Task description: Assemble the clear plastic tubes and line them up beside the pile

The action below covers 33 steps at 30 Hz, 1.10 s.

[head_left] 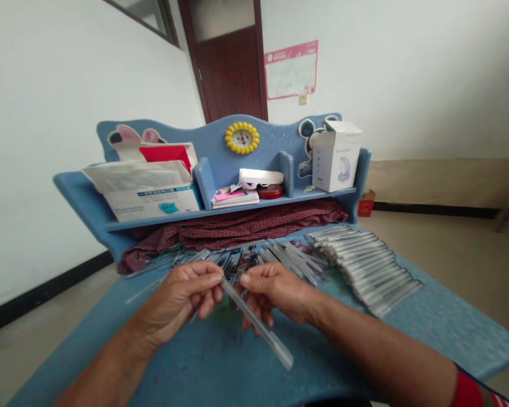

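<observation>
Translucent plastic, a pen (258, 325) is pinched at its far end by the fingers of the left hand (184, 291), slanting nearer and rightward above the surface (186, 362) just beside the right hand (277, 289), whose fingers' hold cannot be told.

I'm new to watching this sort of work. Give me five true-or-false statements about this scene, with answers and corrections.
1. The bare left hand pinches one end of a slender translucent plastic tube. True.
2. The yellow flower-shaped clock is mounted on the dark red door. False: the clock is on the blue backboard.
3. A dark red checked cloth lies beneath the blue shelf. True.
4. The white cardboard box with a purple picture stands at the shelf's left end. False: it stands at the right end.
5. A row of pale plastic tubes lies on the floor. False: it lies on the blue tabletop.
</observation>
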{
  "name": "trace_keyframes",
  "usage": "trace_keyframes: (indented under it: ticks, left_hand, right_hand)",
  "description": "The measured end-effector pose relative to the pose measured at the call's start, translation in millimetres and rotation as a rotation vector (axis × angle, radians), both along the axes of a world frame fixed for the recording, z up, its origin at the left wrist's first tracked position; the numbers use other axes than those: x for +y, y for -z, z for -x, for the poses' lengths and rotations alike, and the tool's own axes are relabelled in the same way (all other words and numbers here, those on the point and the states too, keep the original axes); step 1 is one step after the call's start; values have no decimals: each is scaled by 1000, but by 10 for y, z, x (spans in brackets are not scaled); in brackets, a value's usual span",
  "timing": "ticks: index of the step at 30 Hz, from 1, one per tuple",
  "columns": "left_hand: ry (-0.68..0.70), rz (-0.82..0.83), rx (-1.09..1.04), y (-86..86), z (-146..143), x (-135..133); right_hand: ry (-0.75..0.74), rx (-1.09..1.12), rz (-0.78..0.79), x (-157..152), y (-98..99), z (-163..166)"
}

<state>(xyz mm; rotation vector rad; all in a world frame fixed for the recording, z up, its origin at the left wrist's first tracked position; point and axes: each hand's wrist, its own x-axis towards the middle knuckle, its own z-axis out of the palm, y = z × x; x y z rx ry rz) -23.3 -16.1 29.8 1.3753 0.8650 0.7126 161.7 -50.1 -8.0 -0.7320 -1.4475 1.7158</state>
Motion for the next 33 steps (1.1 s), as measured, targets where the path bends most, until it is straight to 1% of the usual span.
trace_keyframes:
  ticks: [1,2,4,6,8,11,13,15,18,19,21,22,24,26,28,30,33]
  left_hand:
    - [-23,0,-12,-9,0,2]
    - [-46,3,-25,-17,-2,4]
    - [-84,20,-53,-31,-12,5]
    - [-103,42,-79,-40,-31,2]
    - [-115,67,-96,-43,-53,-4]
    - [-144,99,-119,-37,-78,-17]
    - [-140,120,-131,-25,-90,-28]
    - [-96,132,-128,-5,-102,-36]
    - [-7,122,-78,47,-115,-29]
    - [13,110,-53,66,-117,-21]
    - [35,87,6,100,-122,0]
    - [38,76,34,112,-126,9]
    - [39,58,87,125,-139,17]
    - [50,37,139,128,-156,10]
    - [72,16,187,132,-172,-4]
    - [91,-1,229,141,-182,-12]
    - [96,-11,279,165,-184,-2]
  right_hand:
    - [98,-49,-79,-6,-9,8]
    - [207,-110,-194,-16,-16,14]
    - [410,-264,-516,-50,-23,18]
    - [522,-426,-856,-103,-29,9]
    - [532,-562,-1125,-169,-40,-5]
    - [475,-737,-1398,-278,-72,-13]
    - [443,-829,-1517,-356,-113,-7]
    - [420,-877,-1579,-442,-173,-11]
    - [419,-964,-1573,-573,-287,-106]
    - [428,-1025,-1551,-613,-323,-176]
    - [466,-1217,-1460,-680,-377,-380]
    - [489,-1334,-1386,-708,-393,-511]
    - [521,-1589,-1191,-758,-397,-806]
    - [537,-1807,-961,-805,-365,-1105]
    - [526,-1977,-769,-848,-309,-1361]
    - [490,-2065,-649,-882,-242,-1546]
    - [445,-2083,-574,-903,-150,-1694]
